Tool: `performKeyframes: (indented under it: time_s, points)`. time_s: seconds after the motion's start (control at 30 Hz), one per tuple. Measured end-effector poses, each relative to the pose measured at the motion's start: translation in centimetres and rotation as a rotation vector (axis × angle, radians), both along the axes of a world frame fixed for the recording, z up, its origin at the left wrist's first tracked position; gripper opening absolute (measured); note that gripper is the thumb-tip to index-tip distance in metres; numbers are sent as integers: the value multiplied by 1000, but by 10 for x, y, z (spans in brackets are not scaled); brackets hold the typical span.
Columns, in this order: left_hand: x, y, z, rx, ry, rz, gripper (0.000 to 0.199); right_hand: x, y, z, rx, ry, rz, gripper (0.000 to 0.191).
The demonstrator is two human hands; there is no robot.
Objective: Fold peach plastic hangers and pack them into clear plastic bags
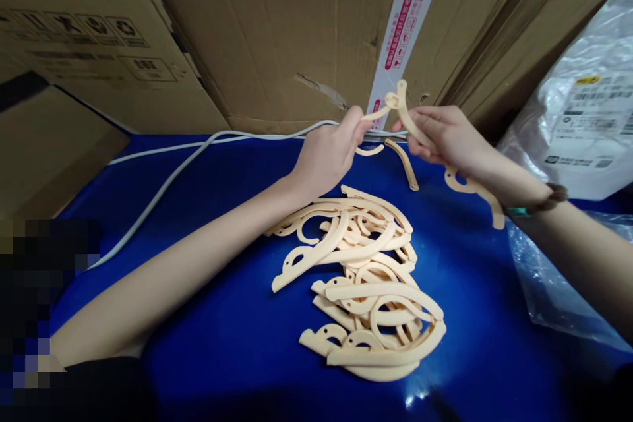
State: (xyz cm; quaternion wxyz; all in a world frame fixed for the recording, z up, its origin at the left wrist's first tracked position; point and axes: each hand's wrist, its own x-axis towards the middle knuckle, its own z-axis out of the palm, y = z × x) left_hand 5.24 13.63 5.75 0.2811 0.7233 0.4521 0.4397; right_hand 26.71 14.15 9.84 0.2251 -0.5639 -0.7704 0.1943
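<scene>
Cream plastic shows in both hands in the head view: the left hand (331, 151) grasps a slim ring-ended strip (378, 114), and the right hand (445, 135) grasps a curved arm (406, 117), apparently hanger parts. The ring lies up and to the right of the left fingers, touching or overlapping the arm's upper portion; it is too small to tell whether the two are joined. The strip's long axis rises gently rightward; the arm's slopes steeply down into the right fingers. Both hands are about equally near the crossing, which stands above the far side of the blue counter (222, 343).

Counted: two held parts, then three loose ones near the hands: a thin curved piece (370, 153) by the left fingers, a bent bar (407, 163) between the hands, and a hooked arm (473, 186) below the right wrist. One heap of matching pieces (383, 291) lies nearer the body, too overlapped to count.
</scene>
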Motion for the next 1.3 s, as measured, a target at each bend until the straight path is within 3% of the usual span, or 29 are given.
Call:
performKeyframes:
  time_s: [0.13, 0.23, 0.3, 0.4, 0.53, 0.63, 0.73, 0.8, 0.97, 1.07, 1.2, 1.3]
  points:
    - [7, 23, -21, -208, 148, 14, 40, 2, 6, 6, -73, 210, -71, 38]
    - [7, 34, -33, -229, 182, 41, 48, 4, 12, 5, -48, 402, -202, 25]
    - [4, 35, -35, -216, 165, 80, 50, 4, 12, 4, -35, 493, -271, 17]
    - [0, 31, -30, -238, 102, 70, 44, 3, 6, 4, 41, 618, -256, 9]
    - [1, 23, -14, -421, -14, -160, 54, -3, -7, 4, 157, 784, -181, 16]
    - [3, 16, -1, -606, -315, -345, 38, -4, -10, 3, 212, 747, -100, 23]
    - [0, 10, 9, -714, -571, -305, 15, 2, -9, 4, 240, 620, -47, 17]
    - [-3, 8, 14, -728, -636, -271, 12, 9, -9, 5, 290, 394, -34, 13]
    - [-7, 3, 19, -806, -616, -300, 14, 11, -14, 5, 486, -373, -19, 41]
    - [-4, 1, 21, -883, -564, -338, 22, -1, -17, -1, 508, -745, -30, 47]
    - [2, -2, 20, -909, -502, -401, 43, -16, -17, -9, 390, -867, 65, 45]
    - [7, -5, 14, -775, -384, -273, 46, -26, -15, -12, 269, -763, 82, 35]
